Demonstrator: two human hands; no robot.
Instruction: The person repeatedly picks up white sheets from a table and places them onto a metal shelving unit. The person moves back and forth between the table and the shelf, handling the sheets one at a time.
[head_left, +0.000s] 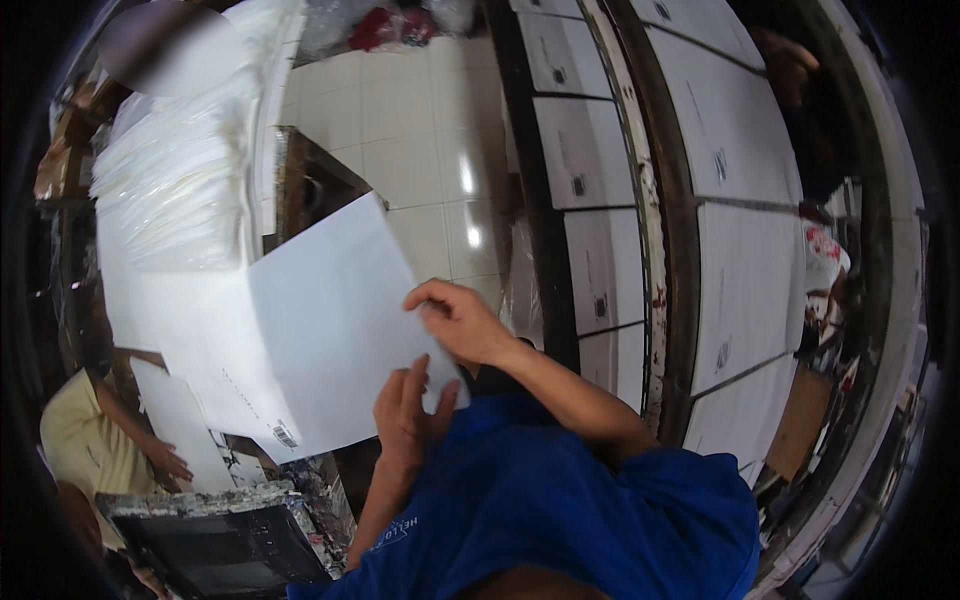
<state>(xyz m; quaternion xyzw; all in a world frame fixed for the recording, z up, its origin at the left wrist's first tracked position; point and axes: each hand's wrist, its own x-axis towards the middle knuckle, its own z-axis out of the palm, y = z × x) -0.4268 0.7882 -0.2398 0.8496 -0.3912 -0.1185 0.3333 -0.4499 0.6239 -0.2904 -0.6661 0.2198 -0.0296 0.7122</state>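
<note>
White card makes up the large flat sheet point(320, 330) that both hands grip at its lower right corner. The left hand point(405, 420) lies just under that corner, its fingers point(415, 385) stretched up flat against the sheet with the thumb alongside. The right hand point(462, 322) sits at the sheet's right edge, fingers curled and pinching the edge. Left of the sheet rises a tall stack of white sheets point(175, 190). Right of the sheet, white panels point(590, 150) lie in dark racks. Below the sheet's left corner, another person in a yellow shirt point(85, 445) handles a white sheet.

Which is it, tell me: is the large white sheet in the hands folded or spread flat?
Spread flat: the large white sheet shows no crease, held by both hands.
</note>
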